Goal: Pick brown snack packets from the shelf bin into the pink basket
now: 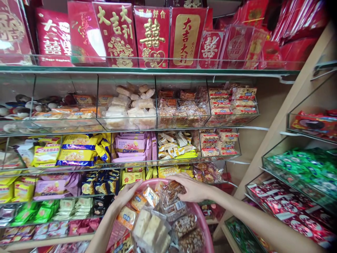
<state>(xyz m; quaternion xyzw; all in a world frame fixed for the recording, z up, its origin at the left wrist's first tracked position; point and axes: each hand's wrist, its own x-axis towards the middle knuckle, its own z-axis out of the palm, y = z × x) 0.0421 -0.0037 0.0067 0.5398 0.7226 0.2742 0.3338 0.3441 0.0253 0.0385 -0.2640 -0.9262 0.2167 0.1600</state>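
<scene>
Over a pink basket [202, 218] of wrapped snacks, low before the shelves [131, 128], the right hand [193, 188] lies spread on a nut bar packet [172, 193]. The left hand [129, 193] curls loosely at an orange packet [138, 201], grip unclear.

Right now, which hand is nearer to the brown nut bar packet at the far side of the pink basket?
Right. The right hand rests on the nut bar packet in the basket; the left hand is apart from it, on the orange packets.
</scene>
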